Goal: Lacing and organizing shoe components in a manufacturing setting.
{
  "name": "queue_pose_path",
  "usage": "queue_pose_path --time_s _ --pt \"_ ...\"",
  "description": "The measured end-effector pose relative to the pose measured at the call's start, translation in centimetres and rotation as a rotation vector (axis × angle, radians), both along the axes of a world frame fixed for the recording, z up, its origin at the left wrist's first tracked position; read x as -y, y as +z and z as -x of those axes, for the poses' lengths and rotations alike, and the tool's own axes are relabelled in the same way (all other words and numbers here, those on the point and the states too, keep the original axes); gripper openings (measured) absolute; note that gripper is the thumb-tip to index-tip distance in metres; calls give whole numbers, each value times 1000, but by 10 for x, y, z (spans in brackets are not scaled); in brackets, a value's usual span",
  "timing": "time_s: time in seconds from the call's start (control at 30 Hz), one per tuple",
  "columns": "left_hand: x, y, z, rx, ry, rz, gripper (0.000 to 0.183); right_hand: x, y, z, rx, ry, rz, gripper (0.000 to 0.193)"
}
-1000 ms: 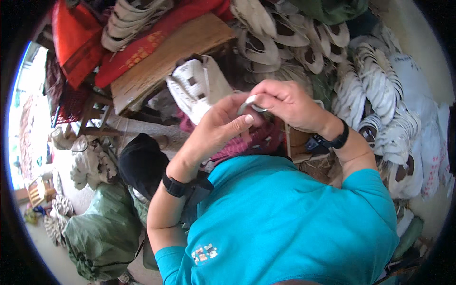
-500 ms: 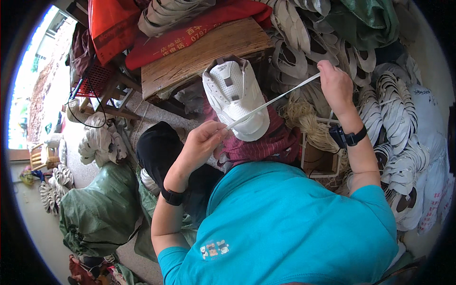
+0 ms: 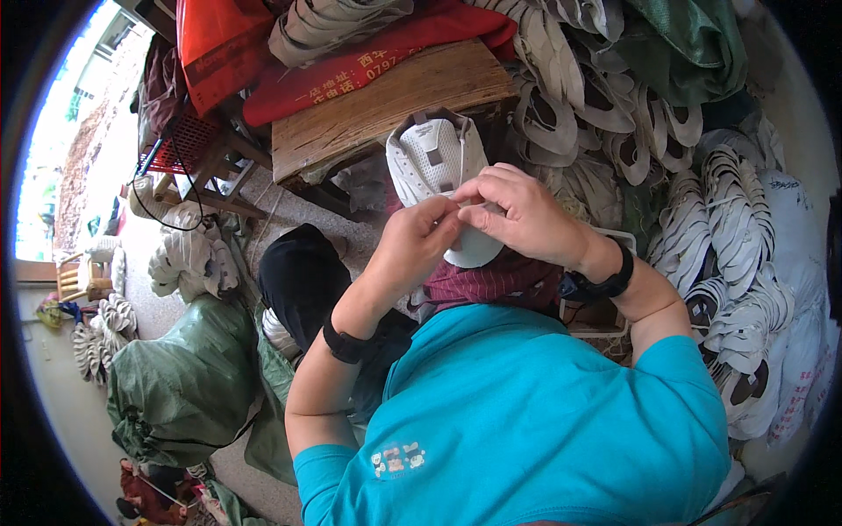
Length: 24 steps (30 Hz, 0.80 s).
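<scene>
Both hands met over a white shoe upper (image 3: 436,167) lying on a maroon cloth (image 3: 491,282); the left hand (image 3: 414,244) and right hand (image 3: 517,213) pinched together at its lower edge. A wooden board (image 3: 377,105) lay at twelve o'clock, stacked white uppers (image 3: 745,237) at three, and a green sack (image 3: 180,381) at eight.

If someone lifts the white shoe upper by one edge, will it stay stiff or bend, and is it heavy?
The white shoe upper would probably bend: it looks thin and has no sole. It likely weighs little, since the left hand and right hand work it with fingertips only. It seems unlikely to roll, as it lies rather flat on the lap.
</scene>
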State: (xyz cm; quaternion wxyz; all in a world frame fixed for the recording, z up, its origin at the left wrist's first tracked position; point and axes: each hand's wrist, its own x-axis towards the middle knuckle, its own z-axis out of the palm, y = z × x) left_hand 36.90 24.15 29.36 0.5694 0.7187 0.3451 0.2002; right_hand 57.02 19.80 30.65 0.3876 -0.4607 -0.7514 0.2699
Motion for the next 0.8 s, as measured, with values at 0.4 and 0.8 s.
queue_pose_path --time_s 0.4,0.8 --pt "-13 -29 -1 18 257 -400 26 -13 -26 -3 126 -292 -177 10" --pt "-11 -39 1 16 229 -484 26 -13 -31 5 172 -329 -201 9"
